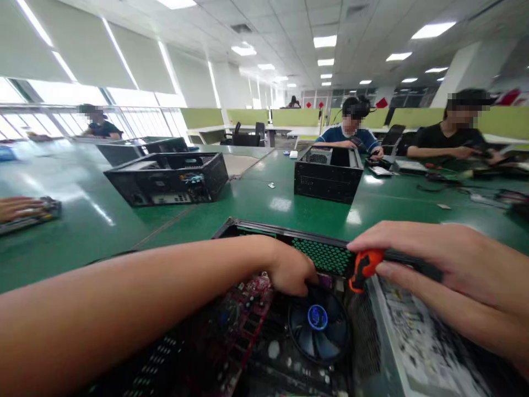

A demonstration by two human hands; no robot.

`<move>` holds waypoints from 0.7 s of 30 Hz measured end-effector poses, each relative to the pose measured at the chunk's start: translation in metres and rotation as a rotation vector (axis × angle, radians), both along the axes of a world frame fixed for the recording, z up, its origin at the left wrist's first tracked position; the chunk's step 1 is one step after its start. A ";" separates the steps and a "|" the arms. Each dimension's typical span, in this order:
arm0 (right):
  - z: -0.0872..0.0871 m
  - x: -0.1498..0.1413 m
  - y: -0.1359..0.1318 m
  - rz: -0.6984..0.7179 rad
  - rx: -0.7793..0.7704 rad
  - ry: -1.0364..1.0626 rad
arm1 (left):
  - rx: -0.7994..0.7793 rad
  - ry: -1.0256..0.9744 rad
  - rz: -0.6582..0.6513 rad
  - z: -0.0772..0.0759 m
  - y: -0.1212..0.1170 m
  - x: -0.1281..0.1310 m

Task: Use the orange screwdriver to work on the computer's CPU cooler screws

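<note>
In front of me is an open black computer case (285, 227) with a perforated wall at its far side. Inside it are a round black cooling fan (330, 336) with a blue hub and a red circuit board (254, 298). My left hand (291, 269) reaches into the case at the fan's far edge, fingers curled downward; the fingertips are hidden, so what they grip is unclear. Over the case's right side, my right hand (442, 270) holds a screwdriver (366, 267) by its orange and black handle, between thumb and fingers. The screwdriver's shaft is not visible.
Two more open black cases, one at left (165, 182) and one at right (326, 182), stand across the green table (256, 201). Another person's hand (20, 209) rests on a part at the far left. People work along the far side, near cables and parts.
</note>
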State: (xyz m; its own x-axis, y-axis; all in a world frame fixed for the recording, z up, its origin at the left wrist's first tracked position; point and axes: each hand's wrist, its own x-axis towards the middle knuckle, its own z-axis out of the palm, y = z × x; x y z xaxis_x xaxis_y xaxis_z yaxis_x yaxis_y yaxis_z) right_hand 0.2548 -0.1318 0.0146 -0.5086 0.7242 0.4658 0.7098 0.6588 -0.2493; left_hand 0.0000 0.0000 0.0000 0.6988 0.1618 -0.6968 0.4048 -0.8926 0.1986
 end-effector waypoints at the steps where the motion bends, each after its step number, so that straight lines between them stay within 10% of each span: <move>1: 0.001 -0.004 -0.001 0.006 -0.023 0.013 | 0.002 -0.010 0.007 -0.001 0.000 0.000; 21: 0.005 -0.007 0.001 0.029 -0.010 0.049 | -0.013 -0.092 0.087 -0.006 0.004 -0.005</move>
State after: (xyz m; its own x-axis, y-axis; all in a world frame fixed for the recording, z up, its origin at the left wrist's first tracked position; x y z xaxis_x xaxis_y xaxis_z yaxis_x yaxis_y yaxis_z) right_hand 0.2477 -0.1312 0.0201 -0.5060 0.7142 0.4837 0.6775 0.6761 -0.2896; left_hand -0.0048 0.0038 -0.0062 0.7432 0.2165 -0.6331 0.4605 -0.8520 0.2492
